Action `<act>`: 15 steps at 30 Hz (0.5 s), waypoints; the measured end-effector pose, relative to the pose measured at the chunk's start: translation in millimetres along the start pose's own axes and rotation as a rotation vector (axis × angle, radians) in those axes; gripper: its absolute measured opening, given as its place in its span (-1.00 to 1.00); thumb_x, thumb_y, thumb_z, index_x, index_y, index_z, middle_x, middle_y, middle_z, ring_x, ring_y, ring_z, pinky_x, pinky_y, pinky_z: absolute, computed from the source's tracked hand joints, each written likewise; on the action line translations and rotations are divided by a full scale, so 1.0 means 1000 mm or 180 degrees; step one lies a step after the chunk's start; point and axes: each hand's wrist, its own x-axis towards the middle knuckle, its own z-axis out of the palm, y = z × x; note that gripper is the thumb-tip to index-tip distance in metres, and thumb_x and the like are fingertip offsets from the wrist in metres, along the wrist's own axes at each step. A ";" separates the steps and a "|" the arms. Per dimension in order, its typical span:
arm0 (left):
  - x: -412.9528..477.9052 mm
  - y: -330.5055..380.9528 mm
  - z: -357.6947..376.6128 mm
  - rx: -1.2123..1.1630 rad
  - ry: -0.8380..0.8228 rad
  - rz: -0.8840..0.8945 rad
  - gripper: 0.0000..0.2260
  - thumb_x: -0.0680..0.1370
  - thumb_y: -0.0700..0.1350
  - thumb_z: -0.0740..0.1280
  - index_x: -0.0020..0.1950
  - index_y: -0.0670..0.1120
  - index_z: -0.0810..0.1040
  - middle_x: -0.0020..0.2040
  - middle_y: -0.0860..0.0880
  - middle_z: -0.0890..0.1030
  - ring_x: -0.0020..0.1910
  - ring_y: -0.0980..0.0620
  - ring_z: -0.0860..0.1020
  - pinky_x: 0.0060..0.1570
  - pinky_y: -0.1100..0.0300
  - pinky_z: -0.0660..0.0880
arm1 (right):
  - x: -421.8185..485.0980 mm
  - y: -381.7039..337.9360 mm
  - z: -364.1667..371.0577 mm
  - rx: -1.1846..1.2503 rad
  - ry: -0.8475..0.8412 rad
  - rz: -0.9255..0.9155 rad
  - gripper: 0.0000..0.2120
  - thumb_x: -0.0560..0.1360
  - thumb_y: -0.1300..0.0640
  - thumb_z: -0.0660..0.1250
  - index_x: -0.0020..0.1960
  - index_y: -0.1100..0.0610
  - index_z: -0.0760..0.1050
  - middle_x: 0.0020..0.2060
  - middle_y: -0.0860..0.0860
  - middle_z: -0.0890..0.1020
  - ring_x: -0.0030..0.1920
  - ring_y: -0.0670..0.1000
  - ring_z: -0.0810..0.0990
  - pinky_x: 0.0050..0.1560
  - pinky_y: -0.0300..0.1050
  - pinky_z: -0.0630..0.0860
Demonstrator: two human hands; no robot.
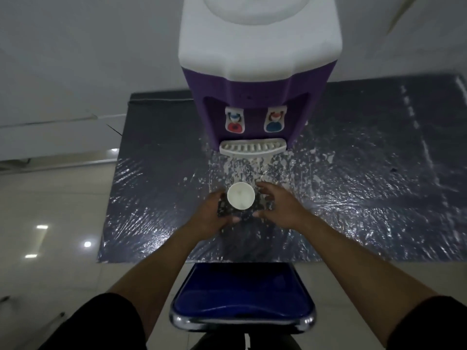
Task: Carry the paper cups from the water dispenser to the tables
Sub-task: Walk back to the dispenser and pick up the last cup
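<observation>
1. A white paper cup point(240, 195) stands upright, mouth up, on a small dark speckled tray point(260, 209). It sits in front of the dispenser point(257, 72) and just short of its drip grille point(252, 148). The tray lies on a dark table point(379, 173) covered in shiny film.

2. The left hand point(214, 213) grips the tray's left edge. Its fingers are curled around or under that edge and its thumb reaches toward the near edge. Whether it also touches the cup wall I cannot tell, because the cup hides that side.

3. The right hand point(280, 208) is at the tray's right edge, fingers spread and reaching forward, thumb tucked toward the near corner. It looks like it is meeting the tray, but the blur keeps me from saying it is clamped on.

4. The relation that matters is that the cup sits between the two hands, nearer the left one. Its long axis is vertical, so it is straight up from the tray and squarely ahead of the person.

5. The cup's contents are unclear, since the inside reads pale and smooth.

6. My judgement is that the next move is a level two-handed lift, then a turn away from the dispenser. A tilt toward either hand could slide or tip the cup.

7. A blue stool point(242, 296) stands between the person and the table, so a step back needs care.
</observation>
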 end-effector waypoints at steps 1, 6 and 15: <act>0.002 0.001 0.003 -0.0025 0.0085 0.0107 -0.30 0.34 -0.28 0.60 0.35 0.11 0.37 0.19 0.22 0.52 0.15 0.22 0.54 0.21 0.15 0.47 | 0.003 0.001 0.003 0.0001 0.0017 -0.0013 -0.08 0.39 0.15 0.66 0.62 0.05 0.27 0.51 0.10 0.46 0.51 0.11 0.43 0.49 0.10 0.40; 0.013 -0.009 0.019 -0.0236 0.0246 0.0309 -0.33 0.33 -0.35 0.59 0.36 -0.07 0.43 0.13 0.18 0.50 0.16 0.07 0.51 0.09 0.49 0.42 | 0.022 0.002 0.019 0.0132 0.0035 -0.0102 -0.17 0.38 0.29 0.64 0.56 0.12 0.37 0.43 0.11 0.54 0.43 0.14 0.51 0.43 0.06 0.47; 0.024 -0.027 0.027 0.0177 0.0563 0.0598 -0.42 0.32 -0.11 0.58 0.30 -0.17 0.51 0.17 -0.16 0.56 0.15 -0.14 0.54 0.15 0.01 0.48 | 0.044 0.013 0.051 0.0039 0.0387 -0.0512 -0.34 0.39 0.27 0.62 0.44 0.14 0.50 0.29 0.11 0.64 0.30 0.12 0.58 0.24 -0.01 0.50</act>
